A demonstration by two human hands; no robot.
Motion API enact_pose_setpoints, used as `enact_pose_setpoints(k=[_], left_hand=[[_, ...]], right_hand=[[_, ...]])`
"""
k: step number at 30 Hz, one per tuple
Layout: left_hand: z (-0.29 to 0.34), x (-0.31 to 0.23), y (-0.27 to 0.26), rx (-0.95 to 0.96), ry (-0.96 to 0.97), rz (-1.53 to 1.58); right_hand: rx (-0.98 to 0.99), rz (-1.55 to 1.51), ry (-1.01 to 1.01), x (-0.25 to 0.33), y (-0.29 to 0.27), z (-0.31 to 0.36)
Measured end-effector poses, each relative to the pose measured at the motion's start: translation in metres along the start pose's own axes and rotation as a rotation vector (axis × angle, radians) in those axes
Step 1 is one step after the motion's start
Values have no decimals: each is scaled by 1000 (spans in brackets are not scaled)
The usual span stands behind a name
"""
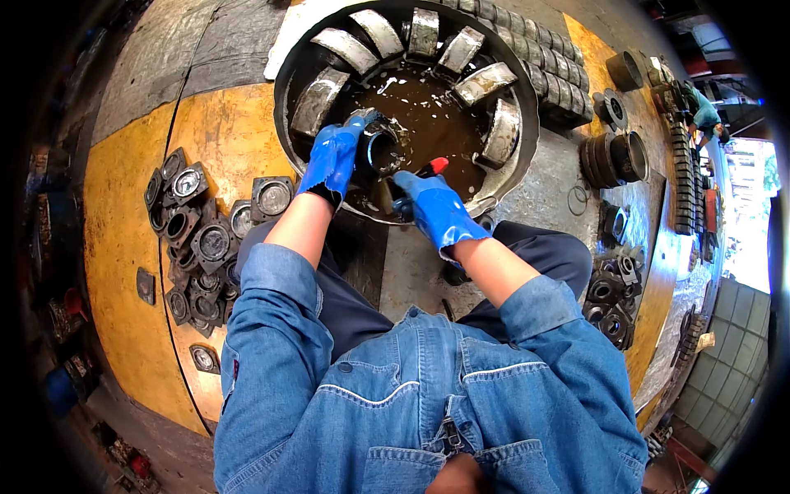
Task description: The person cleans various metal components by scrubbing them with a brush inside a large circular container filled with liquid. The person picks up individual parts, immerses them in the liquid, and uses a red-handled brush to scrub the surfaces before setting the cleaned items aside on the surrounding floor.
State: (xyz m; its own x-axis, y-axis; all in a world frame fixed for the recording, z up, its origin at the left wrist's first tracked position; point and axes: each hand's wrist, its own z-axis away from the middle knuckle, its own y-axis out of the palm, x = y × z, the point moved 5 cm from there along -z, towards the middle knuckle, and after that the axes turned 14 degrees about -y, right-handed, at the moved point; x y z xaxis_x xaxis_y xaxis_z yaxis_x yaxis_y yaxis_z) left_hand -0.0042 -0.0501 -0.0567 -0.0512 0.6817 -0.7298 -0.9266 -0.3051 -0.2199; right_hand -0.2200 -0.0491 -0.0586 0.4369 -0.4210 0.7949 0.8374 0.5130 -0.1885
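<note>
My left hand (pixel 332 156), in a blue rubber glove, is closed on a dark, wet metal ring-shaped part (pixel 383 151). It holds the part over the near side of a large round basin (pixel 531 140) of murky brown liquid, with its round opening facing right. My right hand (pixel 436 207), gloved the same way, is closed around what looks like a brush with a red handle end (pixel 434 167). The brush's working end is dark and partly hidden, just below the metal part. Several curved metal blocks (pixel 424 33) line the basin's inner wall.
Square metal flanges with round holes (pixel 212 243) lie piled on yellow boards at the left. More dark parts (pixel 611 292) lie at the right. Ring-shaped cylinders (pixel 629 156) and rows of stacked curved blocks (pixel 559 82) stand beyond. Another person (pixel 705 114) bends over at the far right.
</note>
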Motion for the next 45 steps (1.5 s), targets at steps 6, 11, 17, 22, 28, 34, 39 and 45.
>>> enact_pose_setpoints(k=[6, 11, 17, 22, 28, 34, 39, 45], left_hand=[[-8, 8, -3, 64, 37, 66], [0, 13, -12, 33, -36, 72], [-6, 4, -7, -1, 92, -59], [-13, 12, -9, -67, 69, -85], [-5, 6, -6, -39, 60, -20], [-20, 13, -8, 5, 99, -87], [-1, 3, -9, 107, 105, 58], [4, 1, -21, -132, 29, -130]], right_hand=[[106, 85, -315, 41, -10, -4], [-141, 9, -414, 66, -44, -31], [-255, -254, -381, 7, -51, -82], [-176, -195, -168, -27, -43, -56], [26, -296, -122, -22, -17, -16], [22, -368, -302, 11, -17, -9], [-153, 19, -509, 70, -42, -29], [-204, -270, -515, 84, 6, -48]])
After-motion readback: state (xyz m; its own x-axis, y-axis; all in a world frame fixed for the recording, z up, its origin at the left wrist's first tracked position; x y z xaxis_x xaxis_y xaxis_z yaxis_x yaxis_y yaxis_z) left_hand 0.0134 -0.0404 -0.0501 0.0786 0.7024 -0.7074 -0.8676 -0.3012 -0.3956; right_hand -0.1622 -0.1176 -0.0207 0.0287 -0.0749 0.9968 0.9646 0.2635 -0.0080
